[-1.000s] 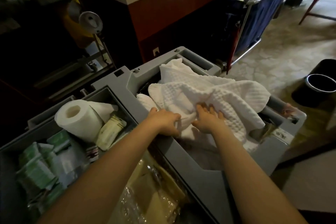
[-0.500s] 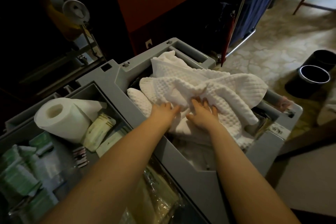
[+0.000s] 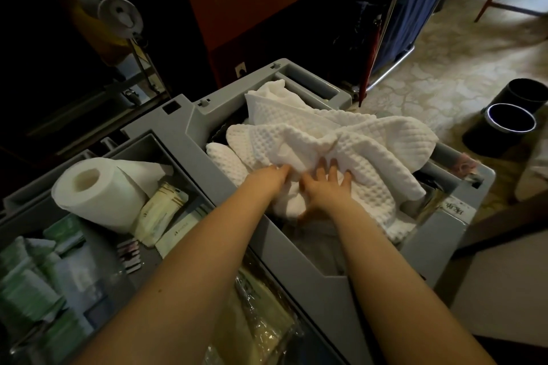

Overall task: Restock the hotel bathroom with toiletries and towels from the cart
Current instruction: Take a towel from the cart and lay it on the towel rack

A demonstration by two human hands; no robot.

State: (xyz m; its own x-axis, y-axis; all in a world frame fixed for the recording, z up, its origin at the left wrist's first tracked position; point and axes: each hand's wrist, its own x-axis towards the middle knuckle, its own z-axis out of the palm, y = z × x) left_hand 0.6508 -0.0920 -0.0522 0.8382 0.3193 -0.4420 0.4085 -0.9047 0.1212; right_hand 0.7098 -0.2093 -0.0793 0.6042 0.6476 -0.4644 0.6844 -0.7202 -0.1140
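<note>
A crumpled white waffle-weave towel (image 3: 350, 142) lies in the large right compartment of the grey housekeeping cart (image 3: 299, 261). My left hand (image 3: 268, 182) grips a fold of the towel at its near edge. My right hand (image 3: 326, 190) rests beside it with fingers spread over the cloth and thumb under a fold. A toilet paper roll (image 3: 95, 190) lies in the cart's left tray, with cream sachets (image 3: 163, 210) and green-and-white toiletry packets (image 3: 35, 275) around it.
Clear bags with yellow contents (image 3: 264, 320) sit in the near middle of the cart. A red-brown counter (image 3: 267, 0) stands behind it, a blue laundry trolley (image 3: 415, 3) at back right. Two black bins (image 3: 504, 127) stand on the patterned floor at right.
Both hands have shifted slightly forward on the towel, and my right hand's fingers have spread wider. The view has tilted down a little.
</note>
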